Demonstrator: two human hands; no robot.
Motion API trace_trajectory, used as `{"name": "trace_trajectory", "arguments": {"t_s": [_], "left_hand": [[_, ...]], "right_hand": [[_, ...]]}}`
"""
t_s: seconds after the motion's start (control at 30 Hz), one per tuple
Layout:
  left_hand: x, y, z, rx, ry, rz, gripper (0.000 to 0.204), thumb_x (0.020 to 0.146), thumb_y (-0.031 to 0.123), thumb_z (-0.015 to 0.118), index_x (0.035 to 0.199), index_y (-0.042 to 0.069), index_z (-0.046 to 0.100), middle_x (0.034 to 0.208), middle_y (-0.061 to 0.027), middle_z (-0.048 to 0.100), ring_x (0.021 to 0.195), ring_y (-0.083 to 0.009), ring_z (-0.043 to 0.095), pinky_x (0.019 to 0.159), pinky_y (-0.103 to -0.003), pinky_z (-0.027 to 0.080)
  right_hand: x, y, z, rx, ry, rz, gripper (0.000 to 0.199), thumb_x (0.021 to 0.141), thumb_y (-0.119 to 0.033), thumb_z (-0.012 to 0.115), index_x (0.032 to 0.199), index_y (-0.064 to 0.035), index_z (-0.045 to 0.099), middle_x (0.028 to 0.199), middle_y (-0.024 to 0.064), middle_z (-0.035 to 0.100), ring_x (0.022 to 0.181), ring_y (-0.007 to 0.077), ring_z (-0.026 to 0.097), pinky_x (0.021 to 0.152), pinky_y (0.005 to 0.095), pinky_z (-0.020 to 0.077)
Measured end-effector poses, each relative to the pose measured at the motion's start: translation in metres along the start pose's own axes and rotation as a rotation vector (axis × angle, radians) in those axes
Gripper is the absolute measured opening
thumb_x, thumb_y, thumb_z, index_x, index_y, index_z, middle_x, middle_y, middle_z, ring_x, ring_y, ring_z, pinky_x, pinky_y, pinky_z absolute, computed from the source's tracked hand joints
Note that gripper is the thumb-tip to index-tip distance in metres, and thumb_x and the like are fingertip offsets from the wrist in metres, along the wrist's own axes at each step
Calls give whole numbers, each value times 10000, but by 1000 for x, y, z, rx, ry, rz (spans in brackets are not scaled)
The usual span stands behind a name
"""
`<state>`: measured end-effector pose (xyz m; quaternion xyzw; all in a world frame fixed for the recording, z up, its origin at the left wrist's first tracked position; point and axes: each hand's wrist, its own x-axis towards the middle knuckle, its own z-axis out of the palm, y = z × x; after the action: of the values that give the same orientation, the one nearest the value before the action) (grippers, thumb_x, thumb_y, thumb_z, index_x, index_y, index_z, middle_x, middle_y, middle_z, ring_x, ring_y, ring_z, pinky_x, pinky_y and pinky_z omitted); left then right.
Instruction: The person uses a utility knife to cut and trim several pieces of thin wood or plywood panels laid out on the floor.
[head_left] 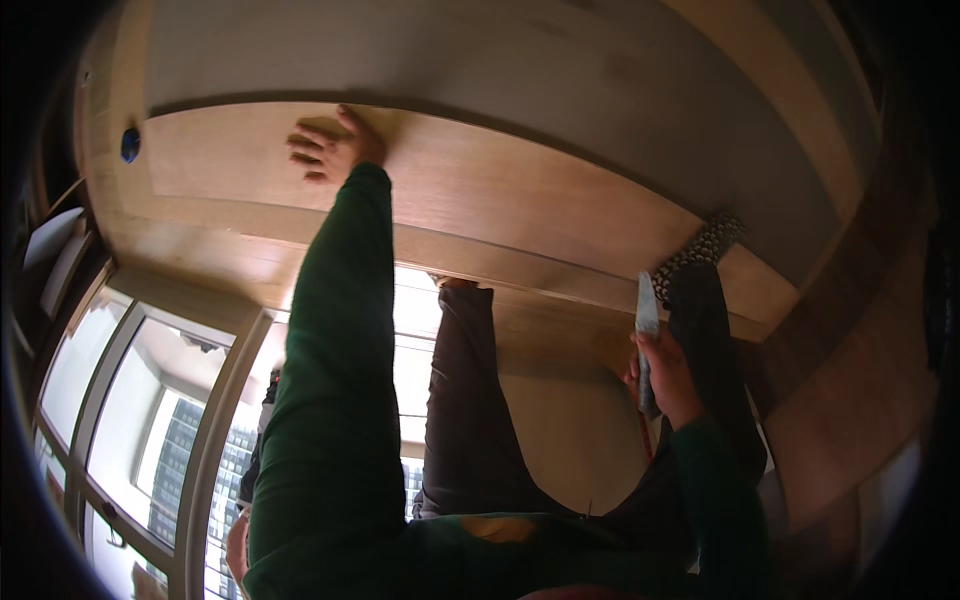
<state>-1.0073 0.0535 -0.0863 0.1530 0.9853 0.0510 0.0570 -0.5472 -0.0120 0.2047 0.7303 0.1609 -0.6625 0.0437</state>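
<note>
My left hand [335, 148] lies with fingers spread on a long, pale wooden panel [500, 185], close to its far edge. In my right hand [668, 375] is a knife-like tool [648, 310] with a pale, tapering blade pointing away from me. Its exact kind is unclear. The fingers wrap round its dark grey handle, and the blade stands beside my right leg. My right shoe [700, 255], patterned in black and white, rests on the panel near its right end. Part of my left foot [455, 282] shows at the panel's near side.
A grey surface [480, 65] with a light wooden border [770, 90] stretches beyond the panel. Left of the panel sits a small round blue object [130, 145]. Framed windows [150, 430] stand at the lower left. A brown board [840, 420] is at the right.
</note>
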Motion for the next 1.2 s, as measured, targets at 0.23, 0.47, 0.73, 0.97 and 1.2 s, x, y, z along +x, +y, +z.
{"name": "trace_trajectory", "arguments": {"t_s": [0.23, 0.47, 0.73, 0.97, 1.2], "left_hand": [[-14, 16, 8, -11, -45, -13, 936, 932, 762, 241, 1619, 141, 113, 1681, -173, 38, 1550, -360, 51, 1207, -578, 56], [-12, 11, 9, 21, -17, 3, 900, 953, 730, 244, 1618, 137, 122, 1682, -167, 54, 1549, -359, 78, 1205, -574, 83], [-7, 8, 12, -28, -24, 6, 868, 972, 696, 223, 1614, 119, 132, 1678, -183, 56, 1548, -372, 49, 1198, -602, 81], [-5, 6, 8, -40, -38, 9, 840, 986, 673, 209, 1614, 122, 124, 1676, -191, 36, 1545, -392, 28, 1206, -600, 44], [-4, 2, 14, -31, -42, -5, 822, 989, 660, 222, 1617, 138, 127, 1676, -188, 44, 1543, -396, 28, 1207, -601, 41]], "right_hand": [[63, -9, -8, -429, 124, -367, 307, 1025, -253, 567, 1235, -31, 593, 863, 118, 634, 735, 211, 639, 688, 371, 523], [144, -51, 10, -709, 61, -830, 278, 991, -147, 573, 1253, -57, 601, 1014, 188, 647, 907, 340, 636, 787, 399, 506], [233, -149, 137, -924, -80, -1161, 260, 946, -82, 558, 1198, -94, 620, 1039, 159, 623, 938, 345, 638, 778, 438, 522], [256, -178, 244, -903, -76, -1298, 253, 932, -102, 528, 1165, -111, 626, 1090, 160, 631, 987, 369, 638, 830, 465, 530], [244, -220, 304, -1130, -173, -1139, 245, 961, -121, 476, 1150, -107, 631, 1103, 152, 629, 1010, 358, 625, 842, 459, 518]]}}
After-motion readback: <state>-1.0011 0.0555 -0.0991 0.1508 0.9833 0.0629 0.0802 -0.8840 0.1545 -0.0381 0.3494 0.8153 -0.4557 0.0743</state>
